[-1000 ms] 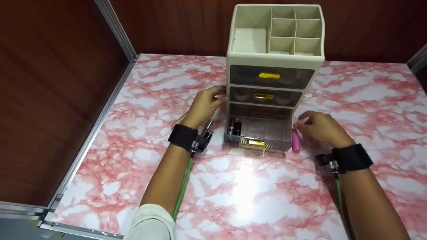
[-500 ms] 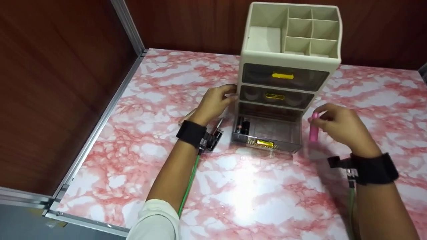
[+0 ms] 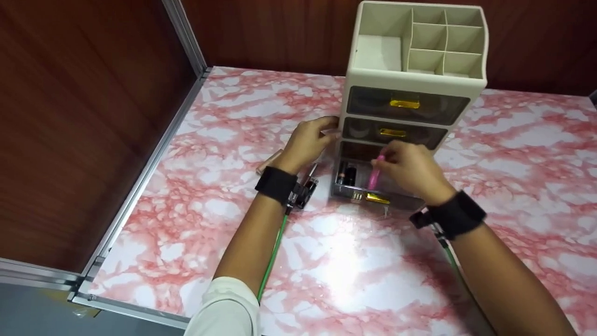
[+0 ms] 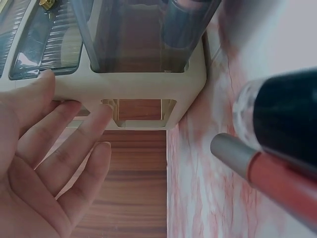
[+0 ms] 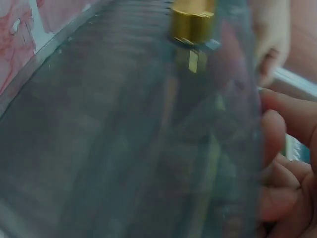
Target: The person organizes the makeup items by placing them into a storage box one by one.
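Observation:
My right hand (image 3: 413, 170) pinches a slim pink tube (image 3: 375, 175) by its upper end, above the pulled-out bottom drawer (image 3: 401, 200) of a cream organizer (image 3: 415, 79). The tube hangs tilted; whether it touches the drawer floor I cannot tell. At the drawer's left lie dark lipstick-like tubes (image 3: 350, 175). My left hand (image 3: 305, 142) rests against the organizer's left side. In the left wrist view, its fingers (image 4: 67, 156) are loosely extended, the thumb near the front frame. The right wrist view is blurred, mostly filled by the clear drawer front (image 5: 124, 124).
By my left wrist lie a reddish tube with a grey end (image 4: 267, 171), a dark-capped container (image 4: 290, 119) and a beige stick (image 3: 269, 162). Two upper drawers with yellow handles (image 3: 405, 102) are closed. Wooden panels (image 3: 280, 35) stand behind and left of the marbled table (image 3: 186, 224).
My right hand has picked the pink tube up from beside the drawer's right side and carried it left over the drawer. My left hand stays at the organizer; the head view has shifted.

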`<state>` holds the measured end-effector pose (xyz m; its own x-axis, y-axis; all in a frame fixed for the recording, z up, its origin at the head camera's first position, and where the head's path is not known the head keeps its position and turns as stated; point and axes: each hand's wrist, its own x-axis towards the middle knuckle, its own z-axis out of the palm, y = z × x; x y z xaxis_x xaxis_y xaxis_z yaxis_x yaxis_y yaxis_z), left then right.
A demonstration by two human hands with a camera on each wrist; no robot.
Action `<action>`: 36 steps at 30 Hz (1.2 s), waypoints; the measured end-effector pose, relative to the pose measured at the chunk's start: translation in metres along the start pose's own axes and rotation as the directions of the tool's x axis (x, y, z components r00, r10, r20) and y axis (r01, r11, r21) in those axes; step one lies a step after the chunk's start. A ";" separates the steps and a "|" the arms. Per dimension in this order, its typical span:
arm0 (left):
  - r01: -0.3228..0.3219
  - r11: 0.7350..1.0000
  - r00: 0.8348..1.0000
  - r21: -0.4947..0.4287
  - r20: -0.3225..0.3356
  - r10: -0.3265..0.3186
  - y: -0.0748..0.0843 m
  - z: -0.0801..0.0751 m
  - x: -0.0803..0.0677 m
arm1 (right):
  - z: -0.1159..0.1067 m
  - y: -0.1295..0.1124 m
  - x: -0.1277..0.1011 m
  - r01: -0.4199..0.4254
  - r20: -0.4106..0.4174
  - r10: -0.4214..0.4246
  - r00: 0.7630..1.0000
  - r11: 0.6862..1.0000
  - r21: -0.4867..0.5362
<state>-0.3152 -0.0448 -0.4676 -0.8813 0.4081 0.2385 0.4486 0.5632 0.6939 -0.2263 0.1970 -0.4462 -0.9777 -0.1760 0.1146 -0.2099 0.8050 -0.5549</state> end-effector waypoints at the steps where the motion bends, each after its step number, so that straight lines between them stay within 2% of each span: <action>1: 0.000 1.000 1.000 0.010 0.000 0.000 0.000 0.000 0.000 | 0.004 0.000 0.004 0.005 0.019 -0.005 1.000 0.999 -0.031; 4: 0.002 1.000 1.000 0.024 0.000 -0.002 0.001 -0.001 0.000 | 0.011 0.000 0.012 -0.016 0.077 0.023 0.997 0.996 -0.082; 8: -0.008 1.000 1.000 -0.001 0.013 0.008 0.001 -0.001 0.003 | 0.018 0.004 0.020 -0.026 0.145 0.043 0.989 0.993 -0.115; 13: -0.011 0.999 1.000 -0.031 0.020 0.011 0.000 -0.002 0.003 | 0.025 0.005 0.024 -0.020 0.201 0.046 0.979 0.991 -0.129; 20: -0.018 0.999 1.000 -0.040 0.014 0.018 -0.002 -0.002 0.002 | 0.032 0.001 0.027 0.033 0.258 0.007 0.966 0.988 -0.150; 25: -0.008 0.999 1.000 -0.038 0.009 0.008 -0.003 -0.002 0.002 | 0.034 -0.001 0.028 0.025 0.310 0.030 0.950 0.985 -0.172; 32: -0.027 0.999 1.000 -0.022 -0.014 0.027 -0.005 0.000 0.000 | 0.033 0.000 0.025 0.036 0.320 0.018 0.947 0.986 -0.162; 36: -0.024 0.999 1.000 -0.028 -0.003 0.024 -0.005 0.001 -0.001 | 0.023 0.002 0.015 0.042 0.263 -0.006 0.965 0.991 -0.130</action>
<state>-0.3159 -0.0474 -0.4716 -0.8709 0.4190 0.2568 0.4650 0.5333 0.7066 -0.2410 0.1828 -0.4640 -0.9407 -0.3236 -0.1023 -0.2495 0.8637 -0.4379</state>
